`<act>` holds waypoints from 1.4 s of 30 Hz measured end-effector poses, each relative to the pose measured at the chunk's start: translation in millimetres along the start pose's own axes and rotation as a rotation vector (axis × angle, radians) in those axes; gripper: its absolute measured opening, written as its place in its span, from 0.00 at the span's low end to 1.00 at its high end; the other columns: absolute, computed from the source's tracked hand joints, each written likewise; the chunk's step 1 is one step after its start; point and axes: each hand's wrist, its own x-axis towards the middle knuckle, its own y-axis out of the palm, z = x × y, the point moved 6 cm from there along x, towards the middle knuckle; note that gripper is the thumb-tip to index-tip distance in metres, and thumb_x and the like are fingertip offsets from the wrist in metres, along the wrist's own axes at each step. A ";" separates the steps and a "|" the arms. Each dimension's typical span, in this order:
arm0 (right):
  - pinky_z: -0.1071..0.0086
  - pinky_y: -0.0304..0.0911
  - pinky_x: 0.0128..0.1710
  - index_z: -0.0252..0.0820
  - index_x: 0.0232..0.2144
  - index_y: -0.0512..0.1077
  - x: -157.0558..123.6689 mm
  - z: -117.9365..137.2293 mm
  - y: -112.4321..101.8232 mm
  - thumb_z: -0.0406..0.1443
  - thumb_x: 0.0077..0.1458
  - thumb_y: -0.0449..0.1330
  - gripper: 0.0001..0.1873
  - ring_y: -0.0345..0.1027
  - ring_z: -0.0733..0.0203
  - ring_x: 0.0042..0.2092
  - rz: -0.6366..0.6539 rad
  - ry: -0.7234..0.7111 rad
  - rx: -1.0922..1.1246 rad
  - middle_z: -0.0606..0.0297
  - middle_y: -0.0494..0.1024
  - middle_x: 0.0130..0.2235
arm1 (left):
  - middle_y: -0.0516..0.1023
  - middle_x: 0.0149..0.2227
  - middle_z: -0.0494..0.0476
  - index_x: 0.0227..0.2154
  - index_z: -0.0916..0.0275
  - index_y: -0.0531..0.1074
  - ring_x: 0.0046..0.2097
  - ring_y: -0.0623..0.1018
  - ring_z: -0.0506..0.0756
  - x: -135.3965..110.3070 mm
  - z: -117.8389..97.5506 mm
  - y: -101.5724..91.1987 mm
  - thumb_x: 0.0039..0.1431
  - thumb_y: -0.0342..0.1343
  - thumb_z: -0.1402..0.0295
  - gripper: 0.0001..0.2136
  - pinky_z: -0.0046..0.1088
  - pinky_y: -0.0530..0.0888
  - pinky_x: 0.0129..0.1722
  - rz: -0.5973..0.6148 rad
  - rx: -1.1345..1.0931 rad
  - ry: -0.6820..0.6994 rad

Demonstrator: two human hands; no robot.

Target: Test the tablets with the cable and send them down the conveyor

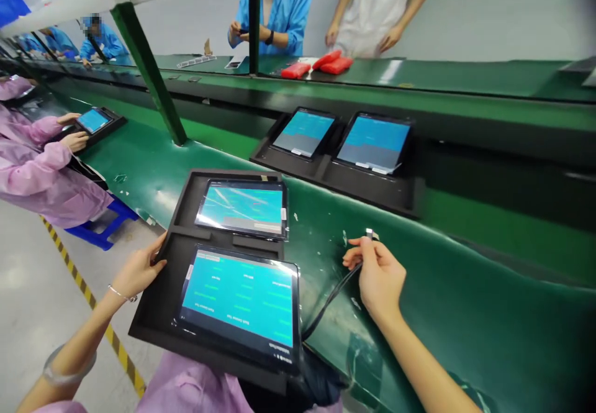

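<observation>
In the head view my left hand (139, 269) grips the left edge of a black foam tray (161, 295), its thumb on top. Two tablets with lit teal screens lie in this tray: a nearer tablet (239, 304) showing a menu list and a farther tablet (244, 208) under glossy film. My right hand (382, 276) is to the right of the tray, above the green bench, and pinches a black cable (333, 298). The cable's metal plug (369, 233) sticks up past my fingers. Its other end passes out of sight beside the nearer tablet.
A second black tray (372, 189) with two lit tablets sits beyond the green bench (447, 289). A green post (149, 71) rises at left. One co-worker in pink (41, 158) holds a tablet. Red packets (330, 63) lie on the far counter, with people behind.
</observation>
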 end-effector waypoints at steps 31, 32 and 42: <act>0.70 0.58 0.19 0.44 0.28 0.74 -11.5 15.0 16.7 0.54 0.59 0.62 0.20 0.62 0.64 0.18 -0.050 -0.063 0.067 0.69 0.71 0.18 | 0.83 0.45 0.49 0.47 0.60 0.77 0.48 0.78 0.55 -163.8 -148.3 97.5 0.64 0.61 0.63 0.11 0.37 0.62 0.51 0.145 0.240 1.566; 0.70 0.59 0.19 0.44 0.28 0.74 -11.6 15.7 17.6 0.54 0.59 0.62 0.21 0.62 0.65 0.18 -0.043 -0.067 0.064 0.69 0.71 0.18 | 0.83 0.44 0.50 0.45 0.61 0.77 0.47 0.78 0.55 -165.9 -147.6 100.4 0.64 0.61 0.65 0.09 0.37 0.64 0.48 0.141 0.232 1.549; 0.70 0.60 0.20 0.45 0.28 0.73 -13.9 20.1 21.8 0.57 0.59 0.60 0.23 0.63 0.64 0.19 0.003 -0.078 0.053 0.70 0.71 0.18 | 0.81 0.36 0.48 0.36 0.64 0.74 0.44 0.80 0.54 -177.3 -154.0 108.9 0.62 0.61 0.72 0.02 0.38 0.61 0.45 0.132 0.254 1.433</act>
